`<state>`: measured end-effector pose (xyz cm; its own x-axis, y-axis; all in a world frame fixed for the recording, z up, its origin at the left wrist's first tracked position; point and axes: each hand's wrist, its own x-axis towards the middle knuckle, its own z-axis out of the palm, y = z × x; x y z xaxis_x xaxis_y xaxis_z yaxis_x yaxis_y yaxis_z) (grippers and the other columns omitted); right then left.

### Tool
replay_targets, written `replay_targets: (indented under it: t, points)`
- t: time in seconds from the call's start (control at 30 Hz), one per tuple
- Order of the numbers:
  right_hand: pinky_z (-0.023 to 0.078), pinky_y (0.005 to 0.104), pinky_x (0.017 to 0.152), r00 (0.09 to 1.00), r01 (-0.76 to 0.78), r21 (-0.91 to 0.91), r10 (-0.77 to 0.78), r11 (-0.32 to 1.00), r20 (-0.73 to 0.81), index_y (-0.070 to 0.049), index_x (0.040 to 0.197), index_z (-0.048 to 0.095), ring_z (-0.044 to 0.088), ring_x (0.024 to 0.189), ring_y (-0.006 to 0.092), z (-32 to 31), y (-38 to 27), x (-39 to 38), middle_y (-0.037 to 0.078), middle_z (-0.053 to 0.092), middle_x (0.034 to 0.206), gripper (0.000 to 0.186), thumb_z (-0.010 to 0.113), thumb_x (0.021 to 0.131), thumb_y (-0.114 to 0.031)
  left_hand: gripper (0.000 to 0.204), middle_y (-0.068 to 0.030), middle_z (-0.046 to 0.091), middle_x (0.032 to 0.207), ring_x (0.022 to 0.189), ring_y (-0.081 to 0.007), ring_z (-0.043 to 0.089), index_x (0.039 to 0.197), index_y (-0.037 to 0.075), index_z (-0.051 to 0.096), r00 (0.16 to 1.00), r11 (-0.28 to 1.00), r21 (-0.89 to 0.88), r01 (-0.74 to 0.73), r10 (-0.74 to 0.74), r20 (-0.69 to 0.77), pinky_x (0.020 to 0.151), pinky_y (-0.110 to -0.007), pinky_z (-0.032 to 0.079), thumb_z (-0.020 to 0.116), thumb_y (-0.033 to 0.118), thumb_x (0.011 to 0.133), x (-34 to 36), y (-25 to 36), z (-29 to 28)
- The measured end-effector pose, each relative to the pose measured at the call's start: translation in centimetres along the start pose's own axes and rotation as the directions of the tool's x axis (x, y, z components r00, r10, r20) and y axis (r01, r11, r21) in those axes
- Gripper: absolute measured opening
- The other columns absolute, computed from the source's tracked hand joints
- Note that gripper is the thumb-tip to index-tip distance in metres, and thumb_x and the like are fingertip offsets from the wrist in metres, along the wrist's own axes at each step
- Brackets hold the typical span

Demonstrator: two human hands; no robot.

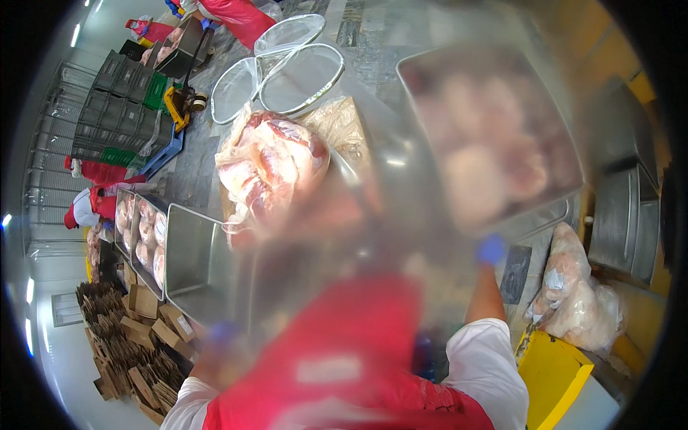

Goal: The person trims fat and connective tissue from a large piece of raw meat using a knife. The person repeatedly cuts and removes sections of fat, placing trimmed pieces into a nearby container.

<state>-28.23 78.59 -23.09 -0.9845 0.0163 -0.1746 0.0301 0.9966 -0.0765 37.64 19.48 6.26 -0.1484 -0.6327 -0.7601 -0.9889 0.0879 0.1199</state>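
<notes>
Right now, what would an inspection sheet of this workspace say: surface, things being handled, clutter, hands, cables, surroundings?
Surface: grey tiled floor.
Things handled: meat tub with meat pieces, blurred; large meat pile to its left.
Clutter: cardboard boxes at lower left; plastic-wrapped bundle at right.
Hands: blue-gloved right hand at the meat tub's near edge, contact unclear; blue-gloved left hand blurred near a steel tub, grip unclear.
Cables: nothing seen.
Surroundings: people in red, grey crates, yellow pallet jack.

Stacked grey crates stand beside a yellow pallet jack, near a blue pallet
</notes>
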Motion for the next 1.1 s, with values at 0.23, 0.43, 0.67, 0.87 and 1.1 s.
replay_targets:
  t: [0.23,0.43,0.67,0.87,1.1]
  points:
    - [0.054,0.0541,0.095,0.995,-0.076,0.013,0.075,0.997,0.073,-0.012,0.124,0.067,0.065,0.117,0.0375,3.1,-0.7,-3.9,0.015,0.074,0.120,0.038,0.071,0.086,-0.017,0.040,-0.0118,0.076,0.098,0.076,-0.0185,0.070,0.121,-0.008,0.072,0.999,0.991,-0.133,-0.028,0.023,-0.038,0.069,-0.033,0.058,0.073,0.025,0.100,4.6,-3.4,-3.9]
    - [0.054,0.0534,0.096,0.991,-0.113,-0.005,0.113,0.994,0.078,-0.008,0.124,0.066,0.066,0.116,0.0382,3.7,-2.4,-8.5,0.017,0.073,0.117,0.040,0.074,0.087,-0.022,0.040,-0.0121,0.076,0.099,0.079,-0.0189,0.070,0.120,-0.008,0.072,0.999,0.982,-0.185,-0.029,0.023,-0.030,0.068,-0.035,0.058,0.074,0.025,0.099,6.2,-9.2,-5.1]
    - [0.051,0.0527,0.105,0.974,-0.169,0.001,0.166,0.986,0.152,-0.004,0.134,0.057,0.055,0.132,0.0398,-0.2,-6.8,-15.1,0.022,0.061,0.137,0.057,0.075,0.085,-0.028,0.043,-0.0122,0.077,0.100,0.081,-0.0188,0.070,0.122,-0.007,0.073,0.999,0.988,-0.150,-0.045,0.046,0.000,0.070,-0.035,0.059,0.073,0.030,0.099,8.8,-11.9,-3.6]
    - [0.047,0.0516,0.108,0.993,-0.076,0.062,0.081,0.995,-0.089,0.001,0.141,0.055,0.055,0.130,0.0427,4.8,-3.8,-19.5,0.026,0.060,0.137,0.063,0.074,0.088,-0.029,0.049,-0.0208,0.079,0.108,0.097,-0.0239,0.075,0.121,-0.007,0.073,0.947,0.946,0.099,-0.309,0.316,-0.065,0.089,-0.038,0.058,0.071,0.037,0.099,15.3,-9.7,-2.0]
    - [0.049,0.0434,0.103,0.922,0.369,0.520,-0.231,0.770,-0.312,0.007,0.132,0.064,0.065,0.112,0.0339,-8.3,-20.8,-13.3,0.024,0.068,0.122,0.046,0.070,0.102,-0.028,0.068,-0.0182,0.073,0.127,0.116,-0.0214,0.066,0.134,-0.008,0.067,0.906,0.751,-0.511,-0.418,0.308,-0.290,0.104,-0.037,0.049,0.059,0.053,0.105,17.2,16.6,-3.2]
